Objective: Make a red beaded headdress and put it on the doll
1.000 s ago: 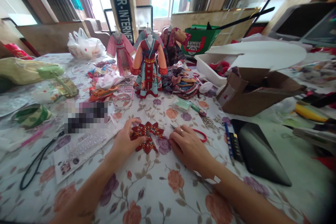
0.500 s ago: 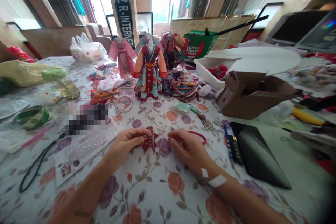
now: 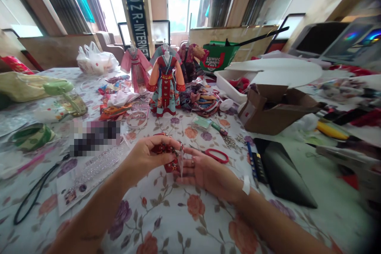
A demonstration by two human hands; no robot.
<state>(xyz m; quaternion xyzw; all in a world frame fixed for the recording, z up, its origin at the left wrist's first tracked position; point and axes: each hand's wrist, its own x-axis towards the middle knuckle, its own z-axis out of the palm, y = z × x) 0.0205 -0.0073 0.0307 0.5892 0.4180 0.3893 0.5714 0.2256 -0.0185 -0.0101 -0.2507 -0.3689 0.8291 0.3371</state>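
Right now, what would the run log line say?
left hand: holding red beaded piece | right hand: open beside it | scissors: on tablecloth

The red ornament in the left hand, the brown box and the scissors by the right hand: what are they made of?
Red ornament: probably cloth, rather stiff, with small shiny bead-like dots; exact fabric unclear.
Brown box: cardboard, matt, judging by its plain brown sides and folded flaps.
Scissors: smooth red handle loops, likely plastic or coated; blade probably metal, being thin and greyish.
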